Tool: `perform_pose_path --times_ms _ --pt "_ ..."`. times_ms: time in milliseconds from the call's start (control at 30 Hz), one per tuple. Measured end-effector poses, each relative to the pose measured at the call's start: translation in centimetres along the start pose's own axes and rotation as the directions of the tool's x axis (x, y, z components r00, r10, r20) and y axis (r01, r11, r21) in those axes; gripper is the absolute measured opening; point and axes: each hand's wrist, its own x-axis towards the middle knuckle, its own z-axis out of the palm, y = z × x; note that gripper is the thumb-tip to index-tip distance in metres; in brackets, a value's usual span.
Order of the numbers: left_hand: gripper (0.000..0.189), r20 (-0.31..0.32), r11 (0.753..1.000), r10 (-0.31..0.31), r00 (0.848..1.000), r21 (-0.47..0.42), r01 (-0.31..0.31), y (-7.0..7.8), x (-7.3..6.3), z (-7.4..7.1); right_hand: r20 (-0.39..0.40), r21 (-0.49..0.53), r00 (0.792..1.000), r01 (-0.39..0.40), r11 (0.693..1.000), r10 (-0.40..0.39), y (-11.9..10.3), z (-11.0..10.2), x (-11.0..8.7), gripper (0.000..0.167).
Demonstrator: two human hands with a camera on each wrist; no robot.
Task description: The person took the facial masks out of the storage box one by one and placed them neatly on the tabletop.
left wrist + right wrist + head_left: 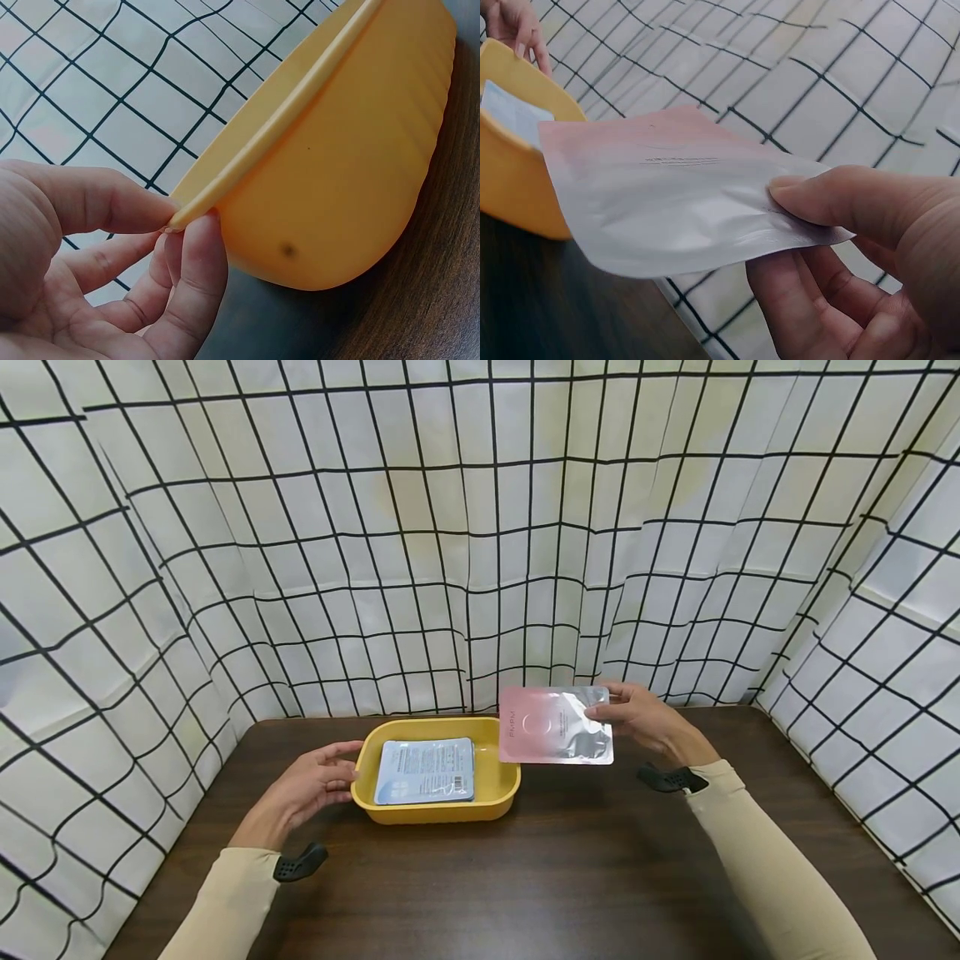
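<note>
My right hand (643,718) pinches the right end of a pink and silver sheet mask packet (555,727), thumb on top and fingers beneath. The packet's left end hangs over the right rim of a yellow plastic basin (437,812). In the right wrist view the shiny packet (660,202) is held nearly flat. My left hand (315,785) pinches the basin's left rim between thumb and fingers, seen closely in the left wrist view on the yellow wall (322,172). Inside the basin lie light blue packets (426,771) with printed text and a barcode; how many are stacked is unclear.
The basin stands on a dark brown wooden table (480,885), toward its back edge. White cloth with a black grid (480,552) rises behind and at both sides. Black bands with devices are on both wrists, over beige sleeves (765,860).
</note>
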Motion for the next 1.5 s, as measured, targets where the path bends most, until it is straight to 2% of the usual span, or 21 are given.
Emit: perform_pose_path --times_ms 433,867,1233,1500 --pt "0.066 -0.003 1.000 0.002 1.000 0.005 -0.002 0.0 -0.1 0.0 -0.027 0.013 0.999 -0.031 0.999 0.031 2.3 -3.1 -1.1 0.040" --pt "0.066 -0.002 1.000 -0.006 1.000 -0.011 0.006 -0.1 -0.1 -0.1 -0.015 0.014 0.994 -0.105 0.994 0.105 4.7 -3.4 -1.0 0.034" --pt "0.067 0.013 1.000 0.020 1.000 -0.014 -0.020 -0.1 -0.1 -0.2 -0.069 -0.124 0.989 -0.138 0.983 0.130 5.4 -3.3 -0.4 0.044" --pt "0.066 0.006 1.000 0.002 1.000 -0.022 -0.002 -0.2 0.0 -0.1 -0.095 -0.181 0.986 -0.154 0.972 0.138 5.3 -3.0 -0.3 0.045"
